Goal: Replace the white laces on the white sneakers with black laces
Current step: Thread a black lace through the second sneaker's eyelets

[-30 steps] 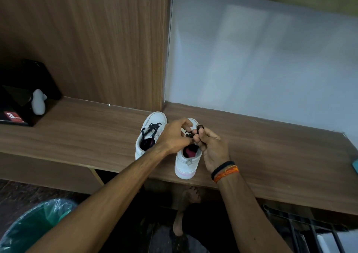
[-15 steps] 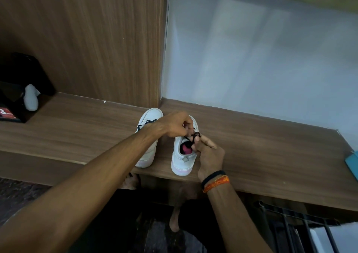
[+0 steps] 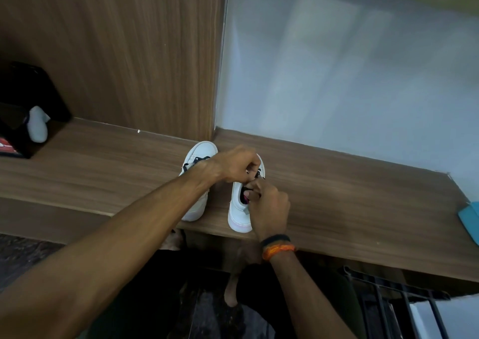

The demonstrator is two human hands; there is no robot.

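Observation:
Two small white sneakers stand side by side on the wooden shelf (image 3: 350, 209), toes toward the wall. The left sneaker (image 3: 201, 154) shows a black lace across its front; my left forearm covers much of it. Over the right sneaker (image 3: 237, 211), my left hand (image 3: 238, 165) has its fingers curled and pinches the black lace (image 3: 258, 174) above the tongue. My right hand (image 3: 269, 209), with black and orange bands at the wrist, pinches the same lace from the heel side. The hands hide most of the lacing.
A black box (image 3: 23, 110) with a white object (image 3: 38, 124) in it sits at the shelf's far left. A teal object (image 3: 470, 216) lies at the right edge. A wood panel and a pale wall close off the back. Dark metal bars (image 3: 404, 299) stand below right.
The view has shifted down and to the right, so the shoes sit nearer the centre. My hands have drawn closer together over the right sneaker's tongue. The green bin at lower left is out of sight.

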